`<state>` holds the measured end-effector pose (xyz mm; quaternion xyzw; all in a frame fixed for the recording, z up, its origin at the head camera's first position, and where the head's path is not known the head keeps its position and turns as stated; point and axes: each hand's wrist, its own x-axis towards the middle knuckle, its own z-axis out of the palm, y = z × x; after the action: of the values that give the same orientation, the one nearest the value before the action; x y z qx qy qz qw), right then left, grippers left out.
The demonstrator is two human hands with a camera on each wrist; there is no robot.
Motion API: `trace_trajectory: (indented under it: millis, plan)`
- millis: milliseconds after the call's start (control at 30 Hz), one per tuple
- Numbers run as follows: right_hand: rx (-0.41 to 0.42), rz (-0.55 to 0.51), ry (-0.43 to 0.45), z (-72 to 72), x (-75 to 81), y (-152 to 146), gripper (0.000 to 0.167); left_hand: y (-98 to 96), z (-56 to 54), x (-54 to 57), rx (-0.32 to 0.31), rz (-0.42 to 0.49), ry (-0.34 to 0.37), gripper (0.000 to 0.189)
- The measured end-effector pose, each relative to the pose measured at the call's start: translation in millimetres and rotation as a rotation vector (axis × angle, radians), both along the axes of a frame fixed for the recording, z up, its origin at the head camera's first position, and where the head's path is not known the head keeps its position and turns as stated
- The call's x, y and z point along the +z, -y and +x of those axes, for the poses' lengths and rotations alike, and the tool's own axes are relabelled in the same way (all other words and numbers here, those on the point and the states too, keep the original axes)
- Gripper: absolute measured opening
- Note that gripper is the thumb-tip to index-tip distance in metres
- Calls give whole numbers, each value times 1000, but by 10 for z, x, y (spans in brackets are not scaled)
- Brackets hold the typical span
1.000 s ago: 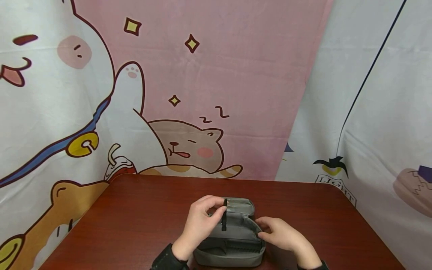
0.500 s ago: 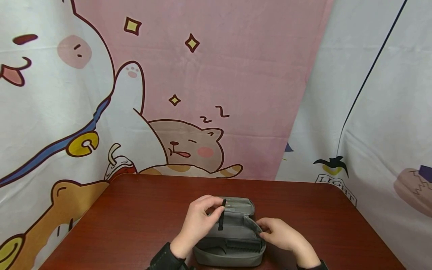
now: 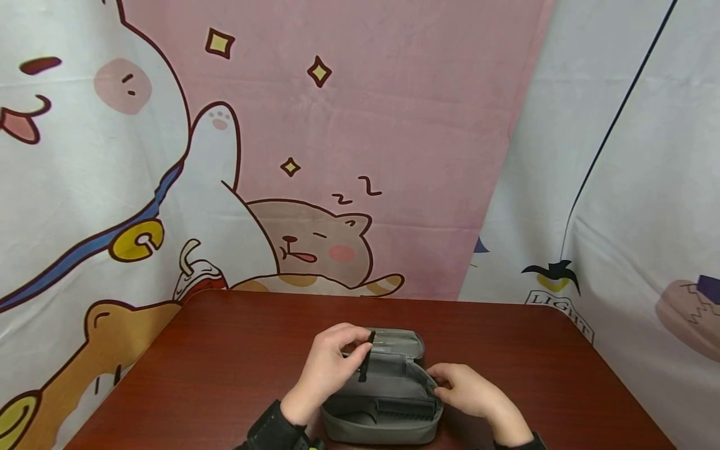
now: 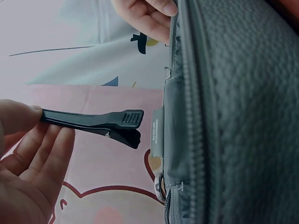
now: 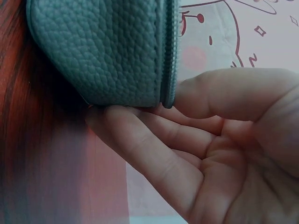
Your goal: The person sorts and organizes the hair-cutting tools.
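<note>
Between thumb and fingers, my left hand (image 3: 330,367) pinches one end of a black alligator hair clip (image 4: 91,120). The clip's ridged end points down over the open grey zip case (image 3: 382,434) in the head view. My right hand (image 3: 471,390) grips the case's right side at the zipper edge; the right wrist view shows its thumb (image 5: 205,93) against the zipped rim and its fingers along the pebbled outer wall. The case's lid (image 3: 400,344) is folded back, away from me. Inside sits a dark ribbed piece (image 3: 406,409), only partly visible.
The case stands on a reddish-brown wooden table (image 3: 225,375), near its front edge. Behind the table hangs a cloth (image 3: 427,125) printed with cartoon animals. In the left wrist view, a small fabric label (image 4: 157,133) sticks out from the case's edge.
My left hand has drifted slightly to the left with the hair clip, which now tilts a little more. My right hand and the case have stayed nearly still.
</note>
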<state>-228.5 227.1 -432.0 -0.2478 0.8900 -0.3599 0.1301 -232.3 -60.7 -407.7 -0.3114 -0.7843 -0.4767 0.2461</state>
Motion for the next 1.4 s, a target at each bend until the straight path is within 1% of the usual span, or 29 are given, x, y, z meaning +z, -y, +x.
trace_trajectory:
  millis: [167, 400, 533, 700, 900, 1033, 1133, 1400]
  plan:
    - [1, -3, 10, -6, -3, 0, 27, 13, -27, -7, 0, -48, 16, 21]
    - [0, -18, 26, -5, -5, 6, 27, 50, -66, -13, -36, -143, 0, 20]
    - [-5, -13, 20, -4, -5, 6, 27, 68, -99, -9, -71, -209, -15, 19]
    - [-7, -8, 11, 2, -2, 6, 26, 77, -144, -11, -125, -317, -42, 16]
    - [-3, -6, 3, 2, -8, 4, 26, 100, -186, -80, -159, -411, -37, 15]
    - [-7, -6, 3, 1, -10, 3, 26, 104, -226, -133, -188, -458, -14, 15]
    - [-7, -5, -2, 3, -9, 6, 26, 96, -252, -159, -200, -506, -10, 15]
    - [-4, 3, -9, 4, -5, 9, 26, 78, -284, -222, -235, -623, -40, 15]
